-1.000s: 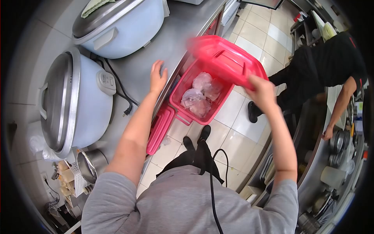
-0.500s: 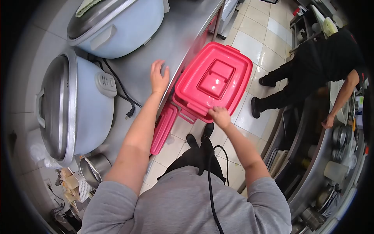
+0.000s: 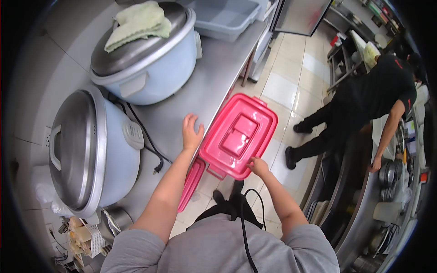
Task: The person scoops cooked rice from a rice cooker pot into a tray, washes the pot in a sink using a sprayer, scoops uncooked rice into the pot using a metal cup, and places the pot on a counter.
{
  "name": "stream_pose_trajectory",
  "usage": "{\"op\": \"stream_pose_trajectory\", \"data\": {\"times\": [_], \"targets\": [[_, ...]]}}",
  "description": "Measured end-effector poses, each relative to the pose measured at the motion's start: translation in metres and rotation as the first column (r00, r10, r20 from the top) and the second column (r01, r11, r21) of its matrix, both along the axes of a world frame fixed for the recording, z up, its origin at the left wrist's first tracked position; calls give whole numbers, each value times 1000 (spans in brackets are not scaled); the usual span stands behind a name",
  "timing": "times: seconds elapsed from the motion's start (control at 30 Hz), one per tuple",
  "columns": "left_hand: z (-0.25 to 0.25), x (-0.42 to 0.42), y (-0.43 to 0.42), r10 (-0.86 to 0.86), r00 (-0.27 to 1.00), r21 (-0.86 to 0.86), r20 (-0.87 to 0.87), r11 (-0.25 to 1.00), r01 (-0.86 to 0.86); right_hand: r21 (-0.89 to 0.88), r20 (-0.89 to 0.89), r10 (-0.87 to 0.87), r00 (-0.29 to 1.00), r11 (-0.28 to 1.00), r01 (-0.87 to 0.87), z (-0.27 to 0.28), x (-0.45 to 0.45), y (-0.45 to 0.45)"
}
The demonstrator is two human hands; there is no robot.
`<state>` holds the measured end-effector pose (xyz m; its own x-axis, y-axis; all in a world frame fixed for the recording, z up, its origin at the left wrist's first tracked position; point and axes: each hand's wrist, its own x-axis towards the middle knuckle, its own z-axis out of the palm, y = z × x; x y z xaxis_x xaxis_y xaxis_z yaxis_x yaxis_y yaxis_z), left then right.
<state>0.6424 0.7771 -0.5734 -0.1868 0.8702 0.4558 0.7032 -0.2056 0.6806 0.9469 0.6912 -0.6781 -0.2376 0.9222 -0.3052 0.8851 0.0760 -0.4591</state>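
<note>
Fingers of the right hand (image 3: 258, 167) bend over the near edge of the pink lid (image 3: 217, 135) and touch it. It is hard to tell if they pinch it or just press. The left hand (image 3: 192, 133) is open, with its fingers spread and a bit curled. It holds nothing and is by the edge of the steel table (image 3: 182, 102).

The lid lies flat on top of the pink box (image 3: 216, 172), so the box is covered. Nobody can tell from here if the lid is snapped down tight. The box is right next to the table, in front of the person. A long pink piece (image 3: 191, 184) is just beside it. Two big pots (image 3: 157, 75) (image 3: 119, 157) sit on the table.
</note>
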Motion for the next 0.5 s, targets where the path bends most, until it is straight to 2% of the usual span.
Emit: {"op": "stream_pose_trajectory", "data": {"times": [0.17,0.23,0.27,0.33,0.37,0.4,0.43,0.5], "targets": [[7,0,-3,-34,999,-40,29,999,35,11,-128,-126,984,992,129,46,38,121],[8,0,-3,-21,999,-103,27,994,24,138,-238,-119,964,978,155,78,38,189],[10,0,-3,-6,1000,-86,28,996,8,166,-279,-109,954,973,160,88,37,231],[18,4,-4,9,997,-197,75,980,6,192,-388,-120,914,959,207,111,28,312],[21,7,-2,33,997,-185,76,983,-18,190,-459,-140,877,949,251,126,17,350],[23,9,-1,52,999,-166,-10,985,-53,124,-569,-181,802,946,301,141,4,386],[25,11,0,73,993,-149,-98,985,-87,46,-666,-225,711,939,340,154,-10,418],[29,15,3,102,989,-178,-108,977,-120,-177,-798,-389,460,881,439,182,-40,470]]}}
